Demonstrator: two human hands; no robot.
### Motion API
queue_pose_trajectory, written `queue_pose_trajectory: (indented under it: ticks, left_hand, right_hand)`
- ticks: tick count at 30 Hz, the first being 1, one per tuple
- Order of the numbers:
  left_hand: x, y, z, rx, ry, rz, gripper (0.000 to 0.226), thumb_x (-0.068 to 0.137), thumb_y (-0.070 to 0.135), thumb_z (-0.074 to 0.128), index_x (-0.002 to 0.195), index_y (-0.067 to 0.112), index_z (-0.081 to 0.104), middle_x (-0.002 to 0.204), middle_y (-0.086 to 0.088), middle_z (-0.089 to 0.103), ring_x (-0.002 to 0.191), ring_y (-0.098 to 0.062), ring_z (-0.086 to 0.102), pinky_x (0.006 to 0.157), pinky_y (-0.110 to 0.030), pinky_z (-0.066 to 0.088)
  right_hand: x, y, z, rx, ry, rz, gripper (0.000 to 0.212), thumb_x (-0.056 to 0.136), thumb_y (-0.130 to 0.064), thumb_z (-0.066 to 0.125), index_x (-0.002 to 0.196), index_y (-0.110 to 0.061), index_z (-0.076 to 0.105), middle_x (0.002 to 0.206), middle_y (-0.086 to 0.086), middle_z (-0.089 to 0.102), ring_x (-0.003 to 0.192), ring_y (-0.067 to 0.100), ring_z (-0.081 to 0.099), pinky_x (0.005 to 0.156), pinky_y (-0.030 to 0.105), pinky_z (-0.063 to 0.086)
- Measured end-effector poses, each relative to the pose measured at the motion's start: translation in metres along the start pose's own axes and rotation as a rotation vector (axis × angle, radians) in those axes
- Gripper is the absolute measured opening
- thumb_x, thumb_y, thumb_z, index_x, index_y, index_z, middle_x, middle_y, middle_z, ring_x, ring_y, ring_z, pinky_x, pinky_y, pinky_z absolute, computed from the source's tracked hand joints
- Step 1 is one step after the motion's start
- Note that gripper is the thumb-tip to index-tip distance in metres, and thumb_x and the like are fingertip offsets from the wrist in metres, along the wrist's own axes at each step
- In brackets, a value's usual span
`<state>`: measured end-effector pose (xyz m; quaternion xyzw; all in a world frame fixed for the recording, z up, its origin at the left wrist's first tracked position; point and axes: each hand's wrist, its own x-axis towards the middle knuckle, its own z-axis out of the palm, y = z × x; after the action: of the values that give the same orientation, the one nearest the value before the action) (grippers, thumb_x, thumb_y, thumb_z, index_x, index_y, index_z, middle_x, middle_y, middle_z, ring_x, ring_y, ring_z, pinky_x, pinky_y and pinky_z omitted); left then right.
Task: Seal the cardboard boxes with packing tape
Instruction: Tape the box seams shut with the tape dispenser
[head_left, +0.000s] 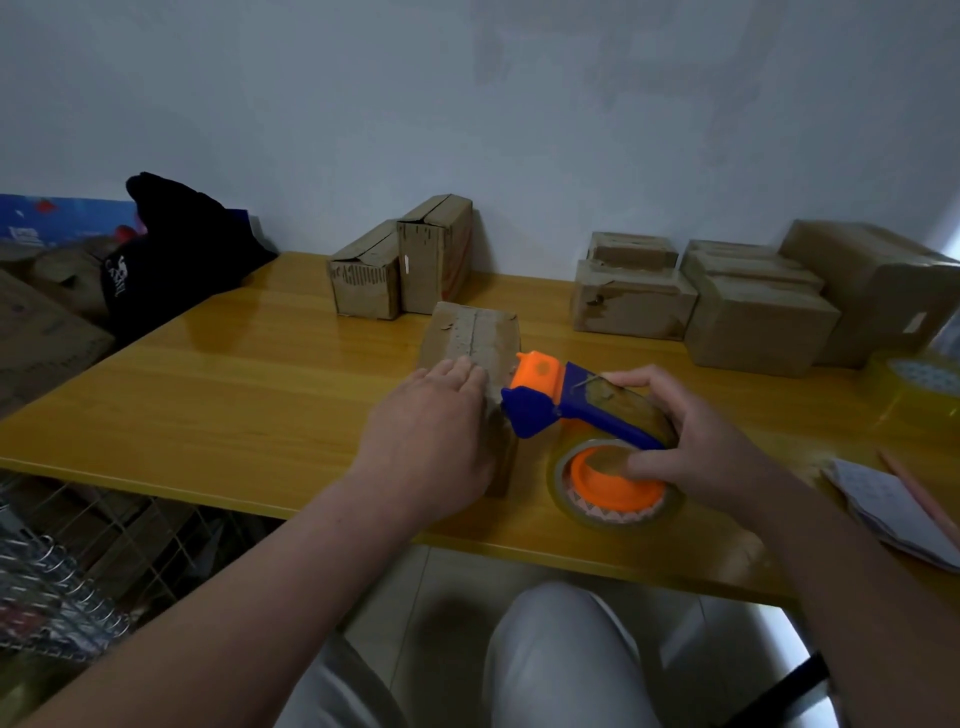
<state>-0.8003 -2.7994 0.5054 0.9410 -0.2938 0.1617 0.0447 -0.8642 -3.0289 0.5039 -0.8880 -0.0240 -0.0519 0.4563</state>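
**Dispenser at near end of box, left hand pinning it**

Left hand (436, 421) lies flat, fingers straight and together, pressing the near end of the box (478, 338). Right hand (696, 447) is wrapped round the dispenser (561, 400): fingers curled over the top, thumb tucked into the orange hub of the roll (613, 483).

The dispenser's orange head sits just right of the left fingertips, at the box's near right edge; I cannot tell whether it touches the top. The box runs lengthwise straight away beyond the left fingertips, its seam on the same line. The left hand is the one on the box, the right just beside it. My guess is that the coming pull goes along that seam, away from the body. A paler strip shows on the seam, but it is unclear whether that is tape.

All of this is on a yellow table (208, 405). Paper (883, 509) lies right of the right hand, and a spare roll (914, 384) further right. Beyond the fingertips are two boxes (400, 270) standing on end and a stack (753, 306) to their right. Far left is a black bag (176, 249) with white lettering too blurred to read; the box labels are unreadable too
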Motion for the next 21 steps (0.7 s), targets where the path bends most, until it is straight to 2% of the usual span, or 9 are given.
queue_pose_trajectory:
  ticks: [5,11,13,17,21]
  left_hand:
    - [0.002,-0.003,0.005,-0.033,0.049,0.034,0.075,0.086,0.028,0.062,0.149,0.023,0.022,0.155,0.003,0.025,0.142,-0.012,0.023,0.112,-0.026,0.018]
    - [0.01,-0.033,0.004,-0.045,0.024,0.034,0.08,0.084,0.011,0.065,0.147,0.033,0.022,0.154,0.011,0.024,0.141,-0.008,0.02,0.109,-0.023,0.009]
    - [0.008,-0.039,0.002,-0.067,0.031,0.023,0.081,0.084,0.006,0.064,0.147,0.034,0.021,0.152,0.013,0.027,0.14,-0.008,0.024,0.11,-0.025,0.015]
    - [0.004,-0.045,0.004,-0.109,0.05,0.055,0.076,0.085,0.017,0.066,0.147,0.032,0.026,0.15,0.014,0.033,0.138,-0.006,0.028,0.106,-0.019,0.016]
    - [0.004,-0.044,0.006,-0.122,0.071,0.04,0.075,0.083,0.022,0.069,0.146,0.033,0.03,0.146,0.013,0.04,0.134,-0.01,0.036,0.106,-0.025,0.031]
  right_hand:
    - [0.0,-0.001,0.002,0.013,-0.004,0.013,0.07,0.07,0.0,0.076,0.112,-0.05,0.05,0.1,-0.001,0.062,0.075,0.02,0.064,0.064,0.04,0.056]
    - [0.007,-0.016,0.021,-0.026,-0.02,-0.026,0.065,0.069,-0.01,0.077,0.113,-0.048,0.047,0.092,-0.004,0.065,0.068,0.012,0.063,0.057,0.027,0.053]
    - [0.01,-0.019,0.03,-0.035,-0.012,-0.033,0.064,0.069,-0.012,0.077,0.112,-0.047,0.046,0.089,-0.005,0.065,0.067,0.012,0.063,0.053,0.021,0.05]
    - [0.013,-0.024,0.033,-0.054,0.01,-0.062,0.063,0.069,-0.014,0.078,0.112,-0.047,0.046,0.088,-0.007,0.065,0.066,0.006,0.063,0.052,0.018,0.051]
    - [0.015,-0.033,0.019,-0.076,-0.005,-0.054,0.066,0.066,-0.018,0.08,0.118,-0.048,0.05,0.094,-0.01,0.066,0.07,0.006,0.066,0.058,0.024,0.056]
